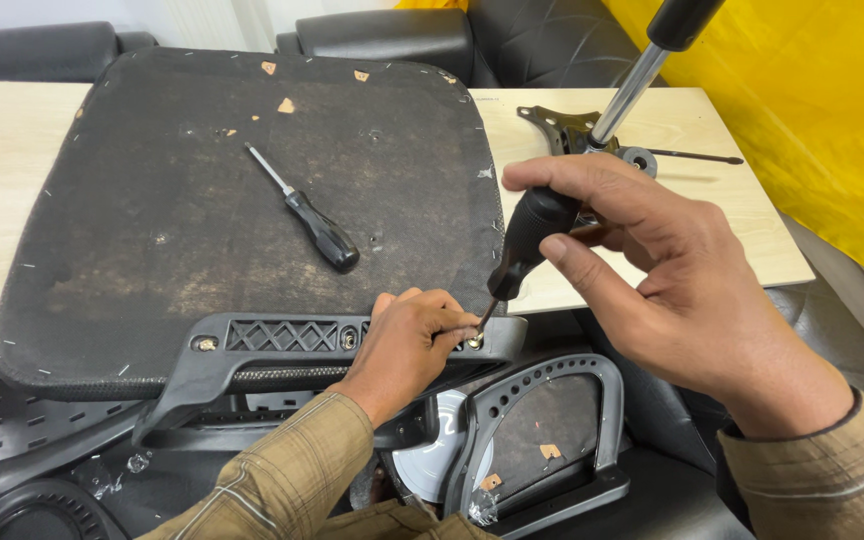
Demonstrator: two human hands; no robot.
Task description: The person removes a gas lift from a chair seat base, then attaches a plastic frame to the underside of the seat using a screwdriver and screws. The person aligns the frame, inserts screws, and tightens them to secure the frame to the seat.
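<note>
An upturned chair seat [202,200] with dark fabric underside lies on a light wooden table [12,180]. A black plastic armrest bracket [282,345] lies against its near edge. My right hand [652,290] grips a black-handled screwdriver [532,245] tilted down onto a screw [474,342] at the bracket's right end. My left hand [407,345] rests on the bracket, its fingertips pinched at that screw. A second screwdriver [307,212] lies loose on the seat.
A chair mechanism plate with a chrome gas cylinder [624,95] stands at the table's far right. Black chair parts [542,440] lie below the table's near edge. Black sofas [402,35] are behind, and yellow cloth [812,110] hangs at right.
</note>
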